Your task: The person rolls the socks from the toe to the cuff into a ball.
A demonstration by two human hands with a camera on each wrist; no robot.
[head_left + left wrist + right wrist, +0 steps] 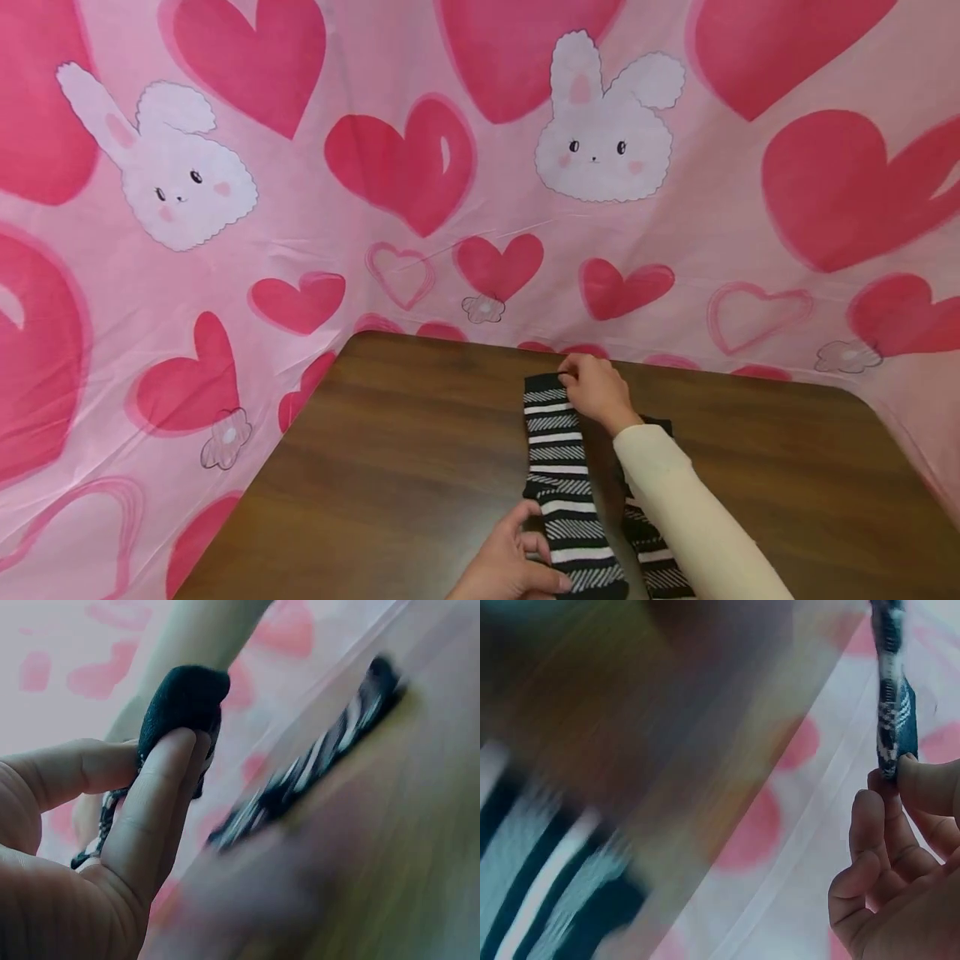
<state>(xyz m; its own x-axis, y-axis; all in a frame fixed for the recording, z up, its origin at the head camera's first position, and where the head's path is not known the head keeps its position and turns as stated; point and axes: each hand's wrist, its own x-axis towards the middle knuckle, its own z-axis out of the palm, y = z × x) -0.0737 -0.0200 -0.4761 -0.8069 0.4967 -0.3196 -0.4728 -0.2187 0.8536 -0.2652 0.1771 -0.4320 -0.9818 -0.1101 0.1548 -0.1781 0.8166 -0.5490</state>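
Observation:
A black sock with white and grey stripes [558, 450] is stretched lengthwise between both hands. My right hand [597, 390] pinches its far end at the cuff; in the right wrist view the sock [889, 697] shows edge-on between thumb and fingertips. The left hand [510, 558] grips the near end, where the left wrist view shows thumb and fingers around the plain black toe [184, 705]. A second, matching striped sock [656, 550] lies on the table to the right, partly hidden under the right forearm.
The brown wood-grain table [375, 450] has rounded far corners. A pink cloth [517, 200] printed with hearts and rabbit faces hangs behind and beside it. The cream right sleeve [697, 517] crosses above the second sock.

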